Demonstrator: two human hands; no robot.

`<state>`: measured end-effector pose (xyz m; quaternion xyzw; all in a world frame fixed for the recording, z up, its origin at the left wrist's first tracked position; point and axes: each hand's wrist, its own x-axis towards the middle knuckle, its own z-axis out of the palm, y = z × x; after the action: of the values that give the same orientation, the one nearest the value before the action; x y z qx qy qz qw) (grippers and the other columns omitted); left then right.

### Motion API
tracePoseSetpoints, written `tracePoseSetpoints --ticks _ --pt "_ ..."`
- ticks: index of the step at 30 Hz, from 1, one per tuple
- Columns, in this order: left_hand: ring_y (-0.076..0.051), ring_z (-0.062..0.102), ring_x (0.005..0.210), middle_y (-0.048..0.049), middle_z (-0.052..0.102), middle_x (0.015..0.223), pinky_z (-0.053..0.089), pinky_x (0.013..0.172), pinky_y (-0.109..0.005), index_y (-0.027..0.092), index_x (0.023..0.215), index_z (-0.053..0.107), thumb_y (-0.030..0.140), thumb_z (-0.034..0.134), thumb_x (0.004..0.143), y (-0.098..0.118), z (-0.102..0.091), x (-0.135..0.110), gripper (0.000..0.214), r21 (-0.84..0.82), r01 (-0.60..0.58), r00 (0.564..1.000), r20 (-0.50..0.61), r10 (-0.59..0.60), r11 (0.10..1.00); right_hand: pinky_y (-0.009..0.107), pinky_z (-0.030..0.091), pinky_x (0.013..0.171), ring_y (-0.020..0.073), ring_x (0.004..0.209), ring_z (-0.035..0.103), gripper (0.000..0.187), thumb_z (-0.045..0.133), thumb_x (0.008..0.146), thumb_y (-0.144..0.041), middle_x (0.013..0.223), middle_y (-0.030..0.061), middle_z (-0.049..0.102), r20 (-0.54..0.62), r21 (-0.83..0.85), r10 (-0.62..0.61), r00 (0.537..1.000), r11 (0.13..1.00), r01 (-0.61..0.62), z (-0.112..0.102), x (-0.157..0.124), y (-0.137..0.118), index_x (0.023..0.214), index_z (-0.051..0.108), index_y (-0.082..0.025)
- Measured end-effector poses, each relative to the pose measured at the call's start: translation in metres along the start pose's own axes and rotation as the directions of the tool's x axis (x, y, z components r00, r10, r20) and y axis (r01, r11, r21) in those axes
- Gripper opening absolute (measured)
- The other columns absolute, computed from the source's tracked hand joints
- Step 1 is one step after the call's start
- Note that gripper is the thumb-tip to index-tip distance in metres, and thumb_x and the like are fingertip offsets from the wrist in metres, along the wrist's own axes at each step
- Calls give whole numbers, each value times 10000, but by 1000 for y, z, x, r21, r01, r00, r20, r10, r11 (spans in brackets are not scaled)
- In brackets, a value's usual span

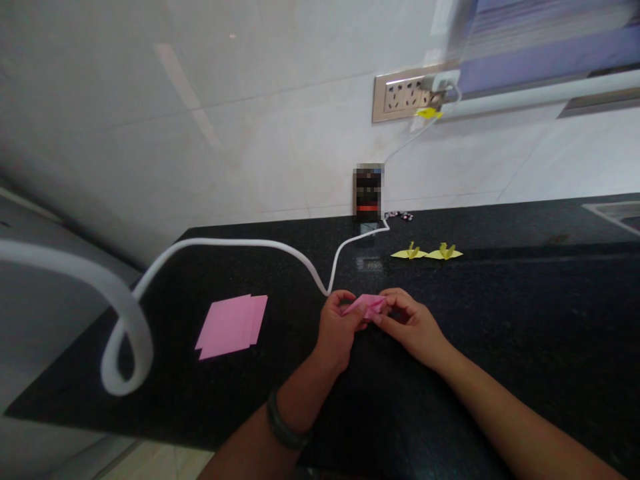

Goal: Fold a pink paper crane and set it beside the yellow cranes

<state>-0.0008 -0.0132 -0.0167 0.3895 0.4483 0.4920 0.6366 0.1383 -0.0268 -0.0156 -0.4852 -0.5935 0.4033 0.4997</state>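
Note:
Between my two hands is a small piece of folded pink origami paper, just above the black countertop. My left hand pinches its left side, thumb on top. At the right end, my right hand grips the paper between thumb and fingers. Parts of the folds are hidden by my fingers. A stack of flat pink paper sheets lies to the left of my hands. Beyond my right hand stand two folded yellow paper cranes, side by side.
A thick white cable loops across the left and runs over the black countertop to a phone-like device, blurred out, against the wall. A wall socket holds a white plug, with a yellow folded paper piece beside it.

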Motion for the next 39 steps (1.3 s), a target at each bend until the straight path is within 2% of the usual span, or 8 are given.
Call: tracePoseSetpoints --ticks 3,7,12,17,21,29,34,39 --pt "-96 564 585 -14 602 701 435 548 -205 186 1063 457 282 599 652 3 1 -2 445 45 -16 997 81 12 999 261 437 608 142 736 501 87 561 704 -263 834 35 516 20 -28 15 1000 1000 -14 0 1 -1 695 574 -177" --pt "-113 572 653 -50 618 794 437 570 -211 162 1016 537 288 568 675 7 2 -4 365 116 -28 989 150 11 993 238 442 525 125 670 506 150 516 737 -314 845 34 517 86 82 99 991 991 -106 -2 1 -2 775 573 -181" --pt "-125 581 644 -31 610 702 446 546 -209 160 921 541 314 572 667 6 3 -4 299 110 4 990 137 -20 994 230 454 528 123 700 504 146 504 746 -316 921 38 495 134 118 120 984 984 -136 -5 1 -5 771 566 -186" --pt "-133 580 642 -24 593 706 450 507 -209 168 883 518 348 554 676 6 2 -3 276 98 35 991 128 -48 995 219 457 525 124 699 490 145 523 730 -314 859 30 486 209 106 134 969 982 -158 -8 2 -6 712 564 -176" --pt "-139 583 679 -44 608 781 448 526 -218 184 1010 486 309 542 695 5 3 -3 343 108 50 984 165 -68 993 222 446 525 113 669 488 144 522 734 -315 855 23 499 180 137 144 973 976 -169 -8 3 -2 751 577 -182" --pt "-103 561 611 -47 613 736 429 531 -195 129 828 569 315 588 656 4 3 -5 254 147 75 973 205 -104 986 271 414 686 141 745 520 154 569 702 -320 787 19 566 87 161 111 990 979 -124 -8 5 0 749 648 -197" --pt "-93 541 553 -35 599 666 424 491 -190 121 767 572 348 575 661 4 3 -4 251 146 49 986 149 -71 988 255 425 562 124 614 512 245 497 753 -368 692 16 563 151 168 196 969 961 -220 -6 2 1 847 632 -186" --pt "-99 540 539 -43 596 667 434 487 -204 118 765 586 365 559 668 3 5 -2 267 149 45 995 80 -57 988 233 415 476 102 501 491 258 553 702 -384 603 -2 564 110 287 308 945 900 -327 -3 2 7 852 606 -181"
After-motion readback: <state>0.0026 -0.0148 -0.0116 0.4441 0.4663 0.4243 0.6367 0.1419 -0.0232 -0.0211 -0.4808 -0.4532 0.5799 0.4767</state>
